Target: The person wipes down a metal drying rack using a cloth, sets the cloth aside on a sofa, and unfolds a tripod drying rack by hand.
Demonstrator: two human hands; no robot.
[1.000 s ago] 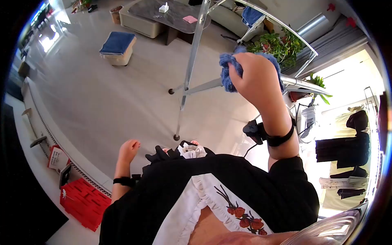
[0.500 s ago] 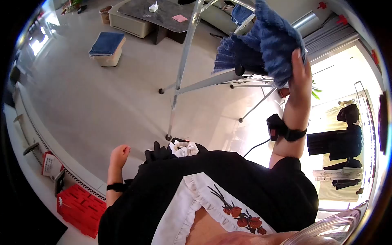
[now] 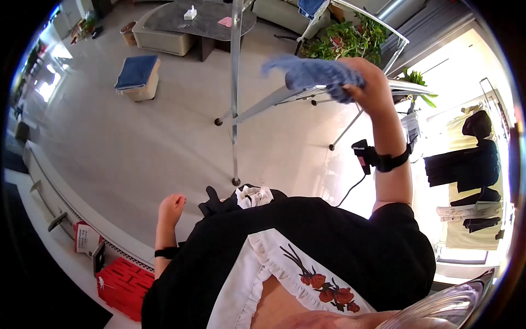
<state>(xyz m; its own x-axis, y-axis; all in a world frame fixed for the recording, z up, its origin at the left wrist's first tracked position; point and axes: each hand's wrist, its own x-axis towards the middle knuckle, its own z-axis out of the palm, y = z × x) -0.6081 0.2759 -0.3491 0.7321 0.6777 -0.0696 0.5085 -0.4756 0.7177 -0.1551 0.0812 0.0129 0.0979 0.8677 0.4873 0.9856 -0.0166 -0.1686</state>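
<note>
Bunching at one end, a blue cloth (image 3: pixel 320 75) is held up in the right hand (image 3: pixel 366 86), its near end pinched between the thumb and the curled fingers. The free end is spread out toward the left, where it is blurred. In the view, the cloth is seen across part of a metal frame (image 3: pixel 235 82); whether the two are touching cannot be told. Around the right forearm a black strap (image 3: pixel 392 160) is fastened, with a small black device (image 3: pixel 362 156) mounted on it.

The left hand (image 3: pixel 173 206) is held low beside the body, well apart from the cloth, and nothing is seen in it. Its fingers are bent inward, though whether they are pressed together cannot be told. A black band (image 3: pixel 166 252) is worn just above that wrist.

Beyond the frame, a white box (image 3: pixel 190 13) and a pink cloth (image 3: pixel 225 22) are set apart on a dark table (image 3: pixel 175 21). To the left, a low stool (image 3: pixel 147 92) is topped by a folded blue cloth (image 3: pixel 136 71). Green leaves (image 3: pixel 350 41) are seen behind the right hand, and dark clothes (image 3: pixel 463 167) are hung at the far right.
</note>
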